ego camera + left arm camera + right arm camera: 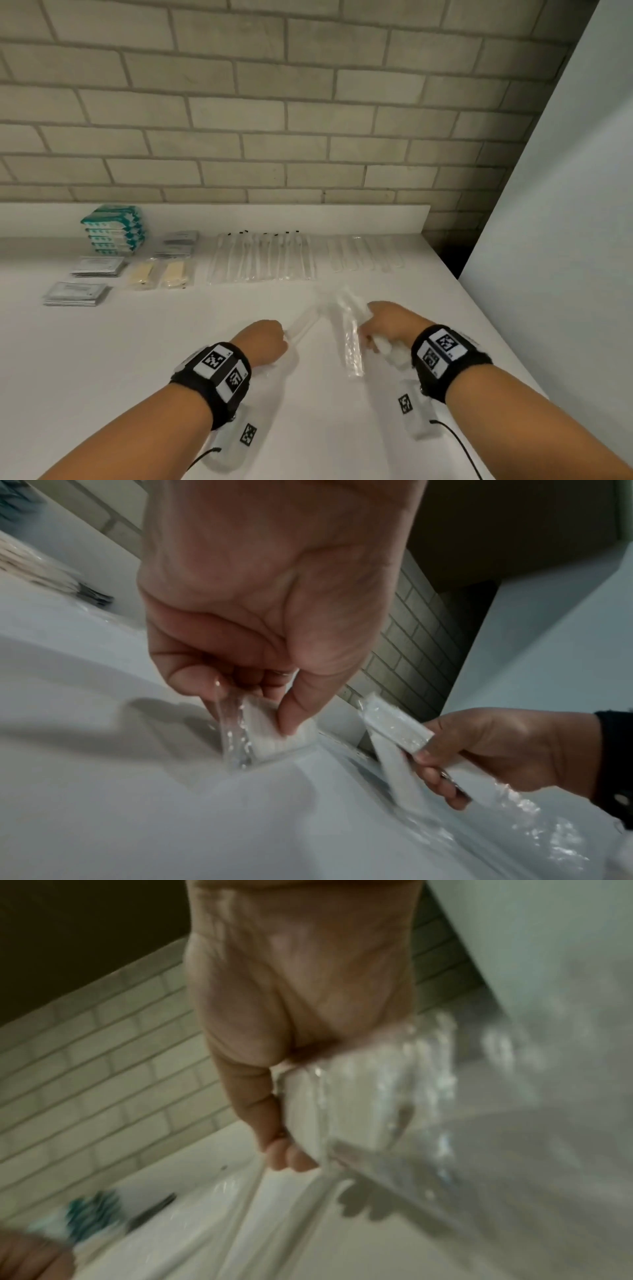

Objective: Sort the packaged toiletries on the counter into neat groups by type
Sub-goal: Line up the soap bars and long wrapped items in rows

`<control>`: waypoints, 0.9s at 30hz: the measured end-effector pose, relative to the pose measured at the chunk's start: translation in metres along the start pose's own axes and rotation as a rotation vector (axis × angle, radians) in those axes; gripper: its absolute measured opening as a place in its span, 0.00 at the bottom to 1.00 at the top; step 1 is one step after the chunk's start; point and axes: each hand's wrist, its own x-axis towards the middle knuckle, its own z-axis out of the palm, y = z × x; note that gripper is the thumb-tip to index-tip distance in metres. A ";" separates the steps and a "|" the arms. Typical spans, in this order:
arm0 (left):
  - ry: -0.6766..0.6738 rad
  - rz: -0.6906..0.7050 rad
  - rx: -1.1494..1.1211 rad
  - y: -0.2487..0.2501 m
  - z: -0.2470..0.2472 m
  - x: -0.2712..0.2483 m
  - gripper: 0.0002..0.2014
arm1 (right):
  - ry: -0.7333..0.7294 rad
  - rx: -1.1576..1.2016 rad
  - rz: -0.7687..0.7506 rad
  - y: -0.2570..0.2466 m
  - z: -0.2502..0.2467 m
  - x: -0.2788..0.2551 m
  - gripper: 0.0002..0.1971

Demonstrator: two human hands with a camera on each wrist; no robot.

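A white counter (102, 359) is running along a brick-tiled wall (274, 102). Along its far edge are lying a stack of teal packets (113, 229), flat grey sachets (78, 293), two cream bars in clear wrap (157, 272) and rows of long clear-wrapped sticks (263, 257). Near the middle, the left hand (265, 342), knuckles up, is pinching one clear-wrapped white stick (303, 323) against the counter. The right hand (390, 323), just beside it, is gripping a bundle of clear sleeves (351, 339) in curled fingers.
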 end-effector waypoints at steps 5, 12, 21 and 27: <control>0.068 -0.042 -0.153 0.027 0.002 0.018 0.14 | 0.072 0.167 0.171 0.045 -0.049 0.027 0.12; 0.125 -0.124 -0.363 0.063 0.011 0.036 0.13 | 0.285 -0.536 0.052 0.063 -0.066 0.047 0.22; 0.138 -0.037 -0.217 0.070 0.019 0.033 0.19 | 0.086 -1.070 -0.371 0.030 -0.063 0.087 0.16; 0.120 -0.044 -0.195 0.067 0.023 0.039 0.21 | -0.055 -0.971 -0.444 0.036 -0.084 0.102 0.12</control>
